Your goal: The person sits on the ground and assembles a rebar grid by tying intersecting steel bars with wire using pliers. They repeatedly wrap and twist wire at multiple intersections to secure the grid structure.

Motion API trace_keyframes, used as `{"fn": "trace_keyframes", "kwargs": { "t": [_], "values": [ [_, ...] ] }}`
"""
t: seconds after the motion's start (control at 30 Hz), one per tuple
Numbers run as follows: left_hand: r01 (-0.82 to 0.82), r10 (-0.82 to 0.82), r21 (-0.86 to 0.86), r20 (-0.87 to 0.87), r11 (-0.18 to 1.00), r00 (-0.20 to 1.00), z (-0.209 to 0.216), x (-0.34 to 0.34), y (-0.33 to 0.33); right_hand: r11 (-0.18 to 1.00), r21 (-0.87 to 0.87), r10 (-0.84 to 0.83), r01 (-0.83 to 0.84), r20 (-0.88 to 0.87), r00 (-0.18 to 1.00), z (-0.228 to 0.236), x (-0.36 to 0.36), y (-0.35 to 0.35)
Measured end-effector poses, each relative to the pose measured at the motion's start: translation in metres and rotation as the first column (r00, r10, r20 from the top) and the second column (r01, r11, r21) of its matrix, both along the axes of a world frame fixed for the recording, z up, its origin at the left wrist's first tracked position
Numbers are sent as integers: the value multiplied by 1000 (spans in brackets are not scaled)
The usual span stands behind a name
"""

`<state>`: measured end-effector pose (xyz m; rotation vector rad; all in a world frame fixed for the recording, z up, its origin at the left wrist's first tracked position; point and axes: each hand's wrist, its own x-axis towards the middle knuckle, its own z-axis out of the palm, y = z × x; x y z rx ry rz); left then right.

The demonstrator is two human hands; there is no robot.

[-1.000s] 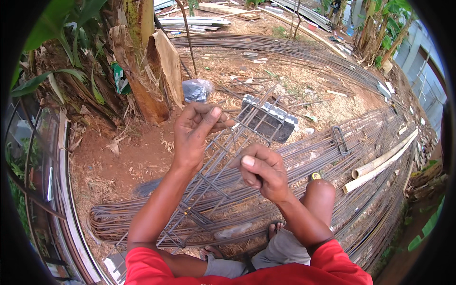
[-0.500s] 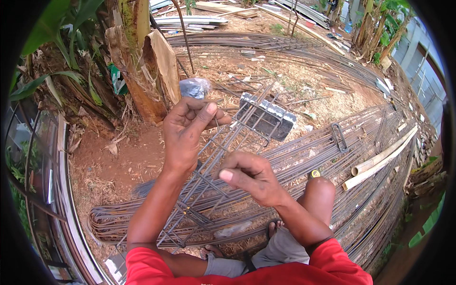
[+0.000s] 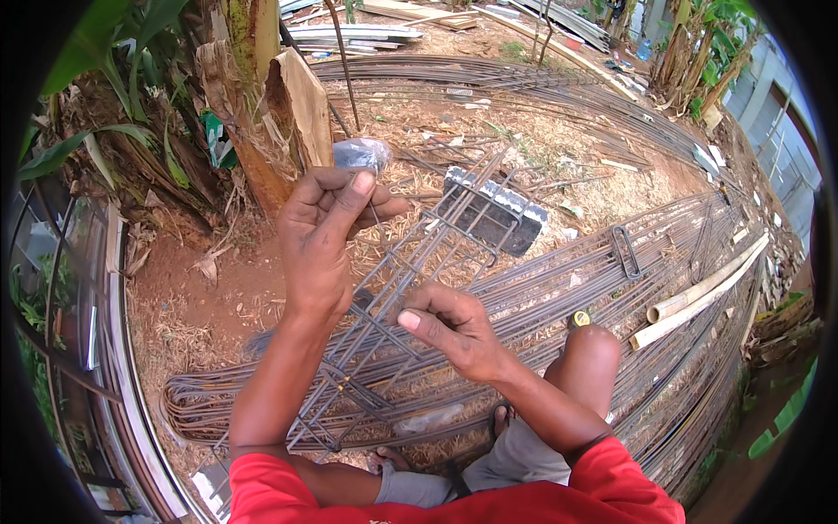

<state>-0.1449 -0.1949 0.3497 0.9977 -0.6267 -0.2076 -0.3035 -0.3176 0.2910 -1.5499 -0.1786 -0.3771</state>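
Observation:
My left hand (image 3: 319,236) is raised above a rebar cage (image 3: 460,233), thumb and fingers pinched on a thin tie wire (image 3: 378,220) that hangs down from them. My right hand (image 3: 456,334) is over the cage's near right side with its fingers curled; whatever lies inside them is hidden. The cage, long bars with square stirrups, slants from lower left to upper right. Its far end rests on a dark block (image 3: 522,234) with a whitish edge.
Bundles of long rebar (image 3: 559,288) cover the ground, with bent ends (image 3: 188,402) at left. A loose stirrup (image 3: 625,251), bamboo poles (image 3: 698,293) and a yellow tape measure (image 3: 580,319) lie rightward. A banana trunk (image 3: 249,131) and plastic bag (image 3: 362,155) are beyond.
My left hand has moved left and slightly down, drawing away from the cage's far end with the wire. My right hand has shifted only slightly left.

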Motion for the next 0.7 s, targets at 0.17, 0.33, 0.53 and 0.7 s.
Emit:
{"fn": "trace_keyframes", "kwargs": {
  "t": [0.17,0.33,0.53,0.7],
  "values": [
    [44,-40,45,-88,998,995,13,0,2,983,181,-11,15,-25,1000,0,6,-13],
    [273,-262,135,-100,952,960,4,-19,-6,951,308,-17,19,-9,1000,2,8,-22],
    [347,-339,189,-74,918,938,-9,-27,-17,949,299,-96,101,-32,995,2,11,-30],
    [363,-371,-85,-300,928,879,5,-14,-8,897,319,386,-307,-224,895,-14,12,-35]
  ]
}}
